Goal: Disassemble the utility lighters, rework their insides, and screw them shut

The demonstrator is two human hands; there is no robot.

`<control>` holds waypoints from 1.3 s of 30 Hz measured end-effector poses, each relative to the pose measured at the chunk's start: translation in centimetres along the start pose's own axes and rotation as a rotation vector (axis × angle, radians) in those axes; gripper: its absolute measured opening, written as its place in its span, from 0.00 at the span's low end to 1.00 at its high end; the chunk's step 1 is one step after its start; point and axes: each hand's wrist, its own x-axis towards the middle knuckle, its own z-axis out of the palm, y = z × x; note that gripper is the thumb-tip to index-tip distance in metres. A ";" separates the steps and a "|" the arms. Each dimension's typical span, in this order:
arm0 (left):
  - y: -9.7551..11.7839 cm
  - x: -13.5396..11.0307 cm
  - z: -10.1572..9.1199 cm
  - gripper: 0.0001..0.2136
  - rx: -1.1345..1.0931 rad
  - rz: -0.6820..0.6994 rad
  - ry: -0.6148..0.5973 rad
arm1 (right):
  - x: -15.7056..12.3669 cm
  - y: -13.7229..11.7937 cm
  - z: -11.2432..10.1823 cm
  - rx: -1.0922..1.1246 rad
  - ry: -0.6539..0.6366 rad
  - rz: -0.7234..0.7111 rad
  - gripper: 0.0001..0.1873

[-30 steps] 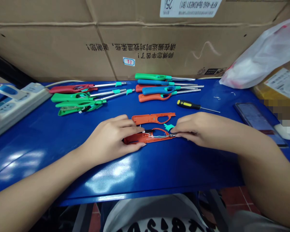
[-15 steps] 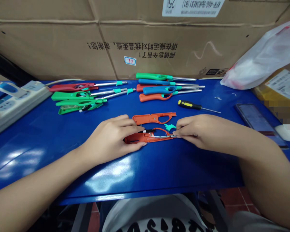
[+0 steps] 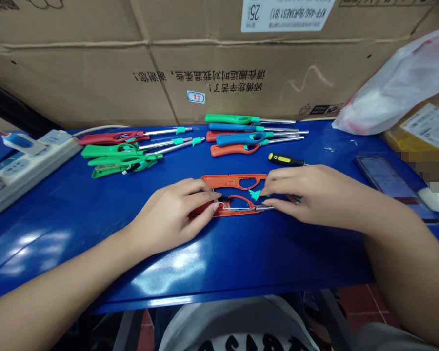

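Orange lighter shell (image 3: 238, 213), mid-frame, lies uncovered, gripped between thumb and fingers of the left hand (image 3: 179, 210); wires (image 3: 229, 208) look laid in, but the cover (image 3: 225, 182) sits apart, teal piece (image 3: 255, 194) seemingly unfitted, right hand (image 3: 304, 193) spread beside it

Before us, two orange handle halves lie roughly parallel, lengthwise from left to right. The far half-shell (image 3: 219, 182) shows us its hollow inner face, with a finger loop toward its right end. The near half-shell (image 3: 237, 212) is also open side up, its left part mostly hidden from us. In it we see a black part (image 3: 226, 199) and thin pale wires (image 3: 241, 209) running right to a metal tube (image 3: 264, 207) at its right end. A small teal piece (image 3: 255, 194) sits between the halves.
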 end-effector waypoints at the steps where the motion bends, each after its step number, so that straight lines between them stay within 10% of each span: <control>1: 0.0 0.0 0.1 0.13 0.000 -0.004 0.001 | 0.0 0.0 -0.1 -0.023 0.035 0.031 0.10; 19: 0.6 0.0 0.7 0.05 -0.174 -0.026 0.101 | 1.3 0.3 1.1 0.014 0.058 0.066 0.09; 39: 1.1 -0.2 0.9 0.06 -0.247 -0.032 0.084 | 2.3 -2.1 1.4 1.401 0.006 0.342 0.15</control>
